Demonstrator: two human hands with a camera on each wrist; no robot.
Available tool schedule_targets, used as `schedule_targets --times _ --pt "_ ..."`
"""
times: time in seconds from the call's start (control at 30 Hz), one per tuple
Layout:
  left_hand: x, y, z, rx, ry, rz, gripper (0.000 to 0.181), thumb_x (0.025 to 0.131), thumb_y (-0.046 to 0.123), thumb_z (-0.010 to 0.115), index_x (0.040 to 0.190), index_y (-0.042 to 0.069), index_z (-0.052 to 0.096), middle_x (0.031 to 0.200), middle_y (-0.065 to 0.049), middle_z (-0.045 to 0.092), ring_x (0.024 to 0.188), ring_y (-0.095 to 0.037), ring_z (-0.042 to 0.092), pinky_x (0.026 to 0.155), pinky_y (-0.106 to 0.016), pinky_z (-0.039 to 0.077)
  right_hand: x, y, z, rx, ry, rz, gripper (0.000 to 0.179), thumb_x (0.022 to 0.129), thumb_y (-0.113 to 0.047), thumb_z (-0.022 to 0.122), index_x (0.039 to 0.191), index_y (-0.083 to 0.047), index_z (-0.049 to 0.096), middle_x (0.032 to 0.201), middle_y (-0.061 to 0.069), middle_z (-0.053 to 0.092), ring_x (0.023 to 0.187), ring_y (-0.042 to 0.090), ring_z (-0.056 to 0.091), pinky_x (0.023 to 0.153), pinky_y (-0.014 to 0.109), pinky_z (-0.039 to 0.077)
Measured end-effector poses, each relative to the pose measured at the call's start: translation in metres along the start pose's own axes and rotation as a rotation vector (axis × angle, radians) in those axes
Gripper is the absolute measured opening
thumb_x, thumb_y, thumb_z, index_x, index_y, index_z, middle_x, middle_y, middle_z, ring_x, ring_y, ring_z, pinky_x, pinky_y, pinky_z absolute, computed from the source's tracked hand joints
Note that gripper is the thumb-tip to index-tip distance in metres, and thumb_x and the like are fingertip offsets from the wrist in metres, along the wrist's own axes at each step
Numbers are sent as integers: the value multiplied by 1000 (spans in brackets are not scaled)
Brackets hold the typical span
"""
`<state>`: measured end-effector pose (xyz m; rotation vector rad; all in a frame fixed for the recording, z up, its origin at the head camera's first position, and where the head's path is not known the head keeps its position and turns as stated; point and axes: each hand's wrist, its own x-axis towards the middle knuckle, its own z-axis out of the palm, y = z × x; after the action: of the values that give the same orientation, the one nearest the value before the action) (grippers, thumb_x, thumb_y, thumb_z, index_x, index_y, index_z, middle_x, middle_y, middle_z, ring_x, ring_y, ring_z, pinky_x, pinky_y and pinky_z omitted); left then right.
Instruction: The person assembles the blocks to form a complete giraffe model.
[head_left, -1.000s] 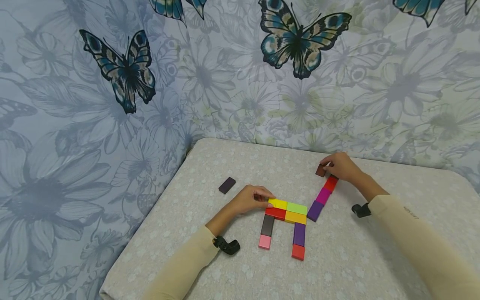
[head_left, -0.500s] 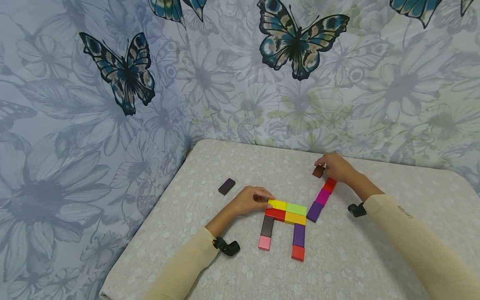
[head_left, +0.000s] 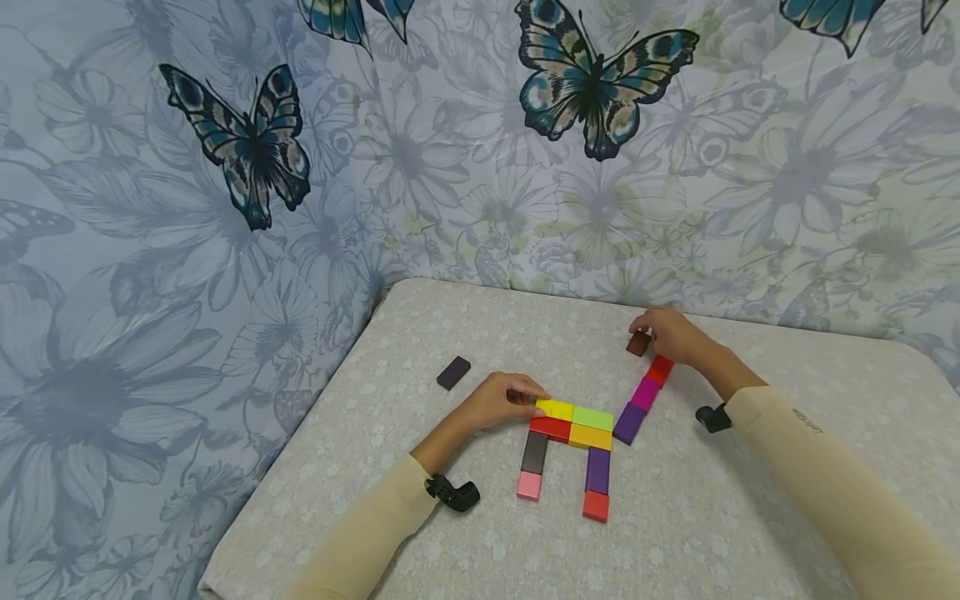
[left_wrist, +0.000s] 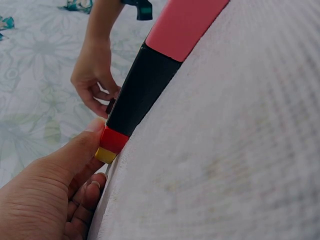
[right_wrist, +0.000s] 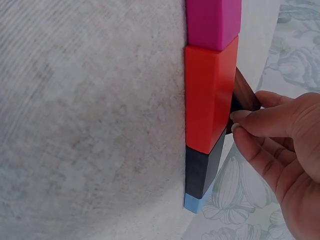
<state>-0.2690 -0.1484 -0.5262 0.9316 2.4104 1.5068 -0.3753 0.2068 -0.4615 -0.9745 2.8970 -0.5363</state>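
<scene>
My right hand (head_left: 672,335) pinches a brown wooden block (head_left: 639,343) between thumb and fingertips, held tilted beside a slanting row. That row runs through purple (head_left: 630,423), magenta (head_left: 647,392) and red (head_left: 660,369) blocks. Past the red one, the right wrist view shows a black block (right_wrist: 200,172) and a light blue block (right_wrist: 193,202), which my hand hides from the head view. My left hand (head_left: 498,400) has thumb and finger around the left end of a yellow block (head_left: 556,409), which lies against a red block (head_left: 551,429).
Lime (head_left: 593,417) and amber (head_left: 591,437) blocks continue the middle group. Below it extend dark grey (head_left: 534,452) and pink (head_left: 528,486) blocks, and purple (head_left: 597,471) and orange-red (head_left: 597,505) ones. One dark block (head_left: 453,372) lies apart on the cloth-covered table (head_left: 480,542).
My right hand has shifted slightly left with the brown block, whose tilt has changed a little, then stays almost still. The left hand and the laid blocks keep their places.
</scene>
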Motion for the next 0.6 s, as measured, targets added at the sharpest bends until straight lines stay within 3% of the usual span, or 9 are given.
schedule_targets --times 0.27,0.47,0.6 --pt "0 0 0 2 6 -15 28 86 15 83 113 14 80 104 5 74 80 -10 58 70 -24 50 1 -1 0 -107 9 18 28 82 11 71 109 3 73 98 14 67 90 32 61 83 50 53" --pt "-1 1 1 -7 5 -11 29 86 15 83 114 12 79 104 7 74 81 -11 59 70 -24 50 -2 -3 -5 -29 29 84 32 86 -2 78 117 2 71 99 13 70 83 27 60 74 42 53" --pt "-1 1 1 -6 4 -17 29 86 14 83 114 12 79 103 8 73 80 -10 58 70 -25 50 -8 -2 -6 1 124 25 33 87 -5 78 118 5 71 99 15 73 85 30 64 73 44 53"
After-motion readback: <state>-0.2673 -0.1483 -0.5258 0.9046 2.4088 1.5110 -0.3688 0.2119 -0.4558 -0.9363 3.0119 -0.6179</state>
